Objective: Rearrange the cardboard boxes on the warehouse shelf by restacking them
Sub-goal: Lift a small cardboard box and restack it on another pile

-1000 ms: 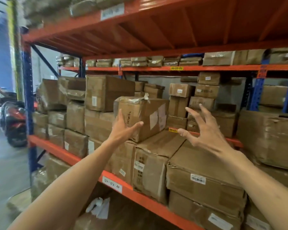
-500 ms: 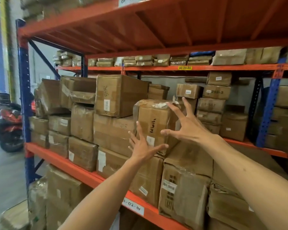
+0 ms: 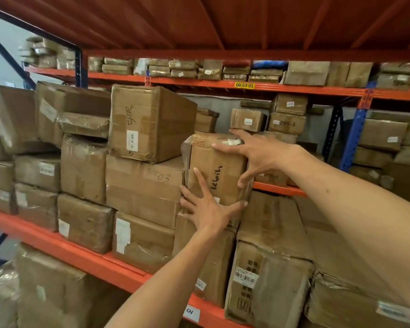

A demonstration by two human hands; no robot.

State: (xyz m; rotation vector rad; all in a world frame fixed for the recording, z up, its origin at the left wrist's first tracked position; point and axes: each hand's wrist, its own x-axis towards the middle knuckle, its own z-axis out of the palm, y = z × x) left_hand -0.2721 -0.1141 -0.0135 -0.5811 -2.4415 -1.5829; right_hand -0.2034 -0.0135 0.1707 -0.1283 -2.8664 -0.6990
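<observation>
A taped cardboard box with black handwriting (image 3: 217,169) stands upright on top of other boxes in the middle of the orange shelf (image 3: 81,254). My left hand (image 3: 207,204) presses flat against its lower front, fingers spread. My right hand (image 3: 253,152) clasps its upper right corner, fingers across the top edge and thumb down the right side. To its left lies a wide box marked 03 (image 3: 142,185), with a large box marked in pen (image 3: 149,121) resting on it.
Stacked boxes fill the shelf to the left (image 3: 83,166) and below right (image 3: 268,280). Smaller boxes (image 3: 287,124) sit on the rack behind. A higher orange beam (image 3: 244,86) carries flat parcels. More boxes (image 3: 47,287) sit under the shelf.
I have come closer to the shelf. My right hand moved onto the handwritten box's top right corner, and my left hand pressed against its lower front.
</observation>
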